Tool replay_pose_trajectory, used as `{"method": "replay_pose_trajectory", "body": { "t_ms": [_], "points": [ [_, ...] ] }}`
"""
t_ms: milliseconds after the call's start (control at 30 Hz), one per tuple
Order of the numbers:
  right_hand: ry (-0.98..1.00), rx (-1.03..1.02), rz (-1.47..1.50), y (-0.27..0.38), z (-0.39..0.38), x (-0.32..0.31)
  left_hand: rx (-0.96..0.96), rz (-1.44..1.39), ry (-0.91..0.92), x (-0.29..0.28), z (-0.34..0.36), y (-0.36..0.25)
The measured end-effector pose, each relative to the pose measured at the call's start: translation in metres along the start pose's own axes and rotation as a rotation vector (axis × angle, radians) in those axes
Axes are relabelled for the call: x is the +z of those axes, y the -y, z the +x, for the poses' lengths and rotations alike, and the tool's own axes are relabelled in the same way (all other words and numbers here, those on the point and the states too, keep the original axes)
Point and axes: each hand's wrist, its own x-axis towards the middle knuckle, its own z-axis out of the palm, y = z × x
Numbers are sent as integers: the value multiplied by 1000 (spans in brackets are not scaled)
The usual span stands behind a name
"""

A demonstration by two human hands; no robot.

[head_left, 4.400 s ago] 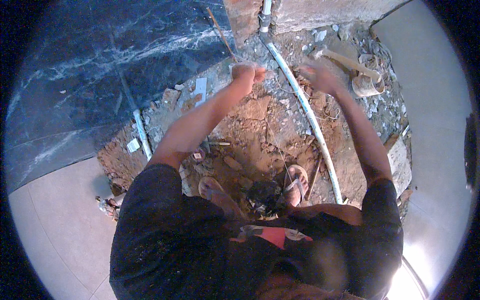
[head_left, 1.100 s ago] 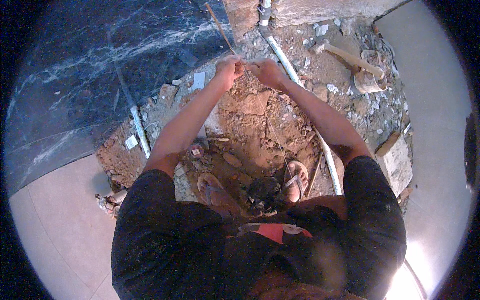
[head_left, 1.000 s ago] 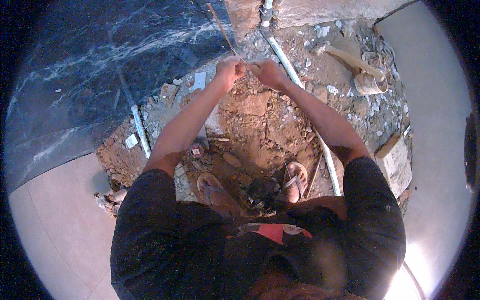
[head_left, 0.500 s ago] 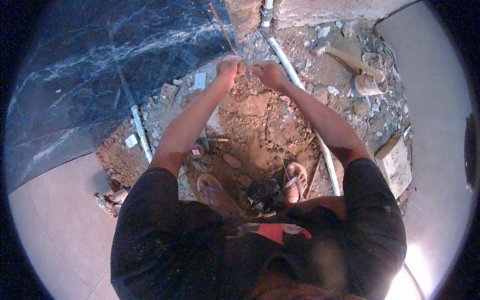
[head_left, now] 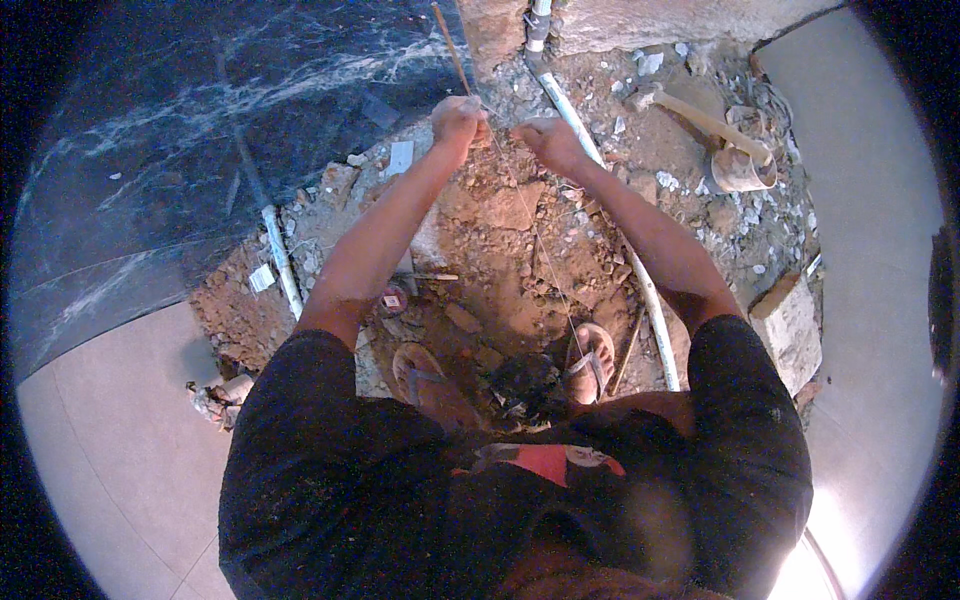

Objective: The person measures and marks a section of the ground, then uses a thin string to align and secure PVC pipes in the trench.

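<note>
Dug-up floor: rubble and reddish soil (head_left: 510, 205) under and below both hands, dark veined marble slab (head_left: 200, 130) beyond and left of the left hand. Left hand (head_left: 461, 122) curled at the near end of a thin brown rod (head_left: 452, 50), which leans away from it past the slab edge. Can't tell if the fingers grip the rod, the string or both. Right hand (head_left: 551, 146) just beside it, a small gap between, fingers bent inward toward the left hand; can't tell if anything is pinched in them. Thin pale string (head_left: 548, 262) runs from near the left hand, through the gap, down toward the right sandalled foot (head_left: 591, 362); can't see whether it touches. White pipe (head_left: 648, 290) passes behind the right hand and forearm. Hammer (head_left: 705, 122) lies well to the right of the right hand, handle end over a dirty white cup (head_left: 742, 170). Small white plate (head_left: 401, 158) on the rubble near the left wrist. Red-and-white round item (head_left: 391, 299) well below the left hand, by the forearm.
</note>
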Motion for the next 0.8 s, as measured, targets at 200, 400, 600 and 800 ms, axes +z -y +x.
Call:
{"method": "replay_pose_trajectory", "body": {
  "t_ms": [200, 400, 600, 800],
  "points": [
    [40, 102, -147, -30, 12, -3, 407, 559, -297, 5, 7, -7],
    [-21, -40, -171, -41, 41, 1, 395, 611, -215, -29, 19, -5],
    [-173, 208, -107, -62, 76, 11, -96, 203, -100, -22, 15, -21],
    [-142, 233, -173, -75, 103, -1, -341, 9, 129, -11, 28, -36]
  ]
}}
